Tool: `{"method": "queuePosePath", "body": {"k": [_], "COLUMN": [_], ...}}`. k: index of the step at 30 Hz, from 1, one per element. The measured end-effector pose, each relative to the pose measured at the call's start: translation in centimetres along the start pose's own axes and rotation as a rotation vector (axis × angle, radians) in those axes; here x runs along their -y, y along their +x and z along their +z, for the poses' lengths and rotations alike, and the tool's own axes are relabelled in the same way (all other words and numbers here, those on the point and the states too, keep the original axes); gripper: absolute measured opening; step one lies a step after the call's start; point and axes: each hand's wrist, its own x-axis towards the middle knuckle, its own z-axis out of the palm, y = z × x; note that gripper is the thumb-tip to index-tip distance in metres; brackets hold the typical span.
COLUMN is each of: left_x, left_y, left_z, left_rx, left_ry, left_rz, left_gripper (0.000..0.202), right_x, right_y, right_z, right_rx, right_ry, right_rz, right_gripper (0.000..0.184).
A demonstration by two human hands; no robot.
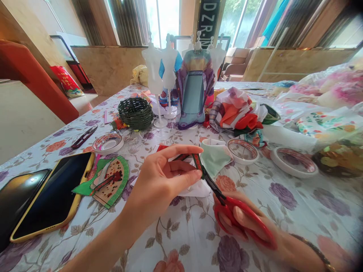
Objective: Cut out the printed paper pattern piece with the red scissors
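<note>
Between its thumb and fingers, my left hand (164,173) pinches a narrow dark ribbon (196,161) with a red and green pattern. My right hand (255,215) has its fingers through the loops of red-handled scissors (236,215). Their dark blades point up and left, with the tips at the ribbon's lower end beside my left thumb. Whether the blades are closed on the ribbon I cannot tell. White material lies under my left hand, and pale green fabric (214,155) sits just behind. A green and beige patterned cloth piece (110,181) lies to the left.
Two phones (56,192) lie at left, near small thread snips (84,137) and a tape roll (107,142). Behind stand a dark woven basket (136,112), white mannequins (154,68) and a dressed one (195,87). Tape rolls (294,161), bundled fabric (236,109) and plastic bags (326,117) occupy the right.
</note>
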Motion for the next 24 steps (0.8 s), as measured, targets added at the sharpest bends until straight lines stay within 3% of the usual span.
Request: {"method": "queuePosePath", "body": {"k": [8,12,24], "left_x": [-0.2,-0.2,-0.2], "left_y": [-0.1,0.0,0.0], "left_z": [0.1,0.0,0.0], "left_rx": [0.002,0.001,0.002], "left_ry": [-0.002,-0.001,0.033], "left_rz": [-0.010,-0.009,-0.020], "left_gripper": [0.025,0.024,0.024], "right_x": [0.1,0.8,1.7], "right_y": [0.4,0.6,0.2], "right_z": [0.0,0.2,0.2], "right_rx": [0.060,0.059,0.066], "right_ry": [0.038,-0.013,-0.062], "right_rz": [-0.052,0.006,0.047], "right_gripper": [0.040,0.048,0.043]}}
